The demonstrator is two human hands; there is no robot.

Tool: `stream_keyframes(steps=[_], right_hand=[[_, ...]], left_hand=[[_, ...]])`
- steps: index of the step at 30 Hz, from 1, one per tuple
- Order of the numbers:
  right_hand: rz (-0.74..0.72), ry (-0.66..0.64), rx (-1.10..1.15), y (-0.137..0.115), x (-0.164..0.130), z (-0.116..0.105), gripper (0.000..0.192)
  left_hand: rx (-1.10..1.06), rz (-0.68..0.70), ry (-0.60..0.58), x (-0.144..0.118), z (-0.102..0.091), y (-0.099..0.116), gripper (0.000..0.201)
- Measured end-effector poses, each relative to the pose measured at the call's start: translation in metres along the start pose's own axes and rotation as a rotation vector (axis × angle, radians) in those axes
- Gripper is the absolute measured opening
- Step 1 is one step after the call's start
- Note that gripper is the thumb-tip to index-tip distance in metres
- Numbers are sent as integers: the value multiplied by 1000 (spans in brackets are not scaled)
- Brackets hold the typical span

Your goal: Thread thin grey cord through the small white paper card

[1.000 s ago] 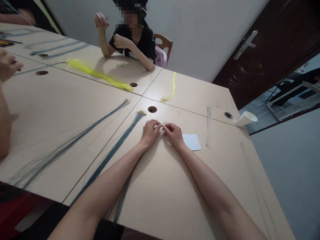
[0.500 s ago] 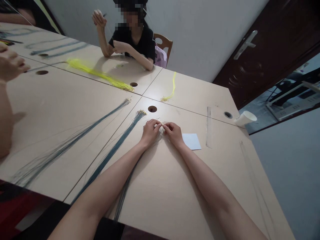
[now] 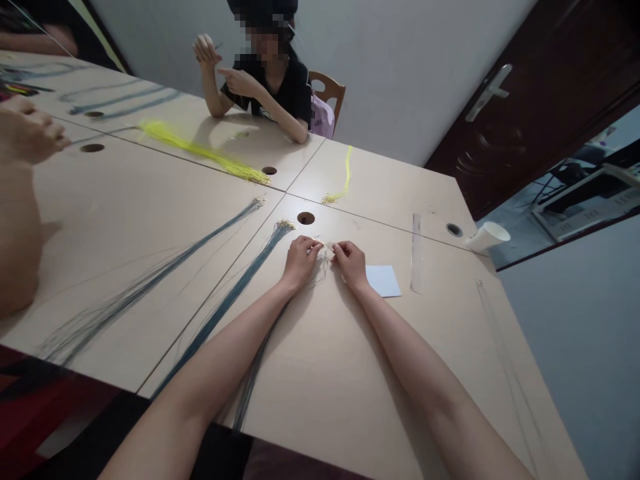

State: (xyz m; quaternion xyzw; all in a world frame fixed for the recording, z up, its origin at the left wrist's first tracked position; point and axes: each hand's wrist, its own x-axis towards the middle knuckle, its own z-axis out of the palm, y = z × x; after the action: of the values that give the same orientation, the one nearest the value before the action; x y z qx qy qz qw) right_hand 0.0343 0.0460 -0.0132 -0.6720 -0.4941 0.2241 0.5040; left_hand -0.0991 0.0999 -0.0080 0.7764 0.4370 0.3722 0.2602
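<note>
Slightly parted now, left hand (image 3: 299, 261) and right hand (image 3: 351, 263) rest on the beige worktop (image 3: 325, 373), fingers (image 3: 314, 247) pinching tiny gold-tipped thin cords (image 3: 325, 253) between them.

The table (image 3: 320, 373) held three blue cord bundles (image 3: 235, 293), two yellow cord bundles (image 3: 200, 150), one paper cup (image 3: 487, 237) and one paper slip (image 3: 383, 281).

a single head-worn view looks forward and down along both forearms onto the pale table (image 3: 350, 373), fairly close to it. it faces the far wall, a seated person far left, a dark door (image 3: 530, 87) far right.
</note>
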Motion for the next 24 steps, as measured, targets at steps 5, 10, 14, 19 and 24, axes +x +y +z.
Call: stream_keyframes(steps=[5,10,14,19,24], right_hand=[[12,-5,10,-1,-2,0,23],[39,-15,8,-4,-1,-1,23],[78,-49,21,-7,4,-3,23],[102,-101,11,-8,13,-4,18],[134,-138,-14,-10,25,-1,13]], left_hand=[[50,25,-12,6,-17,11,27],[313,174,-164,-6,-58,25,45],[573,248,-308,-63,-86,21,61],[704,279,-400,-135,-97,6,68],[687,366,-343,-156,-96,-2,70]])
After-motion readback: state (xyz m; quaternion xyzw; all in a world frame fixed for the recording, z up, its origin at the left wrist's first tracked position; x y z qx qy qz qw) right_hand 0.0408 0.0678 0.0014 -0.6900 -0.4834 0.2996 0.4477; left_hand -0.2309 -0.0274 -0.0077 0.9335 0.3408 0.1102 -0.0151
